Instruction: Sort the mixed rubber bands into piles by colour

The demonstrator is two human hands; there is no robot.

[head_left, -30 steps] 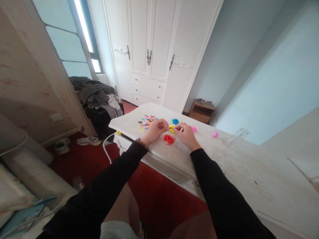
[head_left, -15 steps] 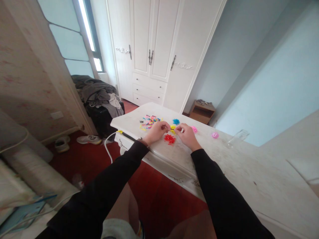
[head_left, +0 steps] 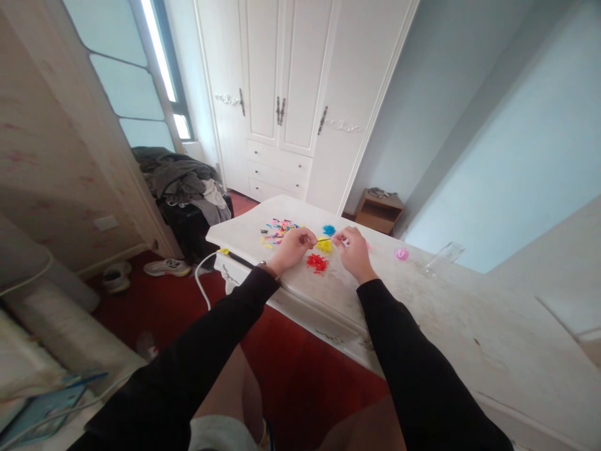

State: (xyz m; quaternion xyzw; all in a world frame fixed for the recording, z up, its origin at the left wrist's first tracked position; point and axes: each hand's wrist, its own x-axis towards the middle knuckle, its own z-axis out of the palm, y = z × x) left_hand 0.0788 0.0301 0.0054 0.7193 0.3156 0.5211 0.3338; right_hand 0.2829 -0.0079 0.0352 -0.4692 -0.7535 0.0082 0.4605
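Observation:
My left hand (head_left: 293,246) and my right hand (head_left: 353,249) rest on a white table (head_left: 408,300), both pinched shut. A thin dark strand (head_left: 323,239) stretches between their fingertips, just above a small yellow pile (head_left: 323,246) of tiny bands. A red pile (head_left: 317,262) lies just in front of the hands and a blue pile (head_left: 329,230) just behind. A mixed heap of coloured bands (head_left: 278,230) sits left of my left hand. A pink pile (head_left: 402,254) lies to the right.
A clear glass (head_left: 442,257) lies on its side at the table's right. A white cable with a yellow tip (head_left: 206,266) hangs off the left edge. A white wardrobe (head_left: 291,94), a clothes heap (head_left: 185,181), shoes (head_left: 164,267) and a small wooden stand (head_left: 379,212) surround the table.
My hands have drawn a little apart, and the thin strand now shows stretched between them over the yellow pile. The camera shifted slightly.

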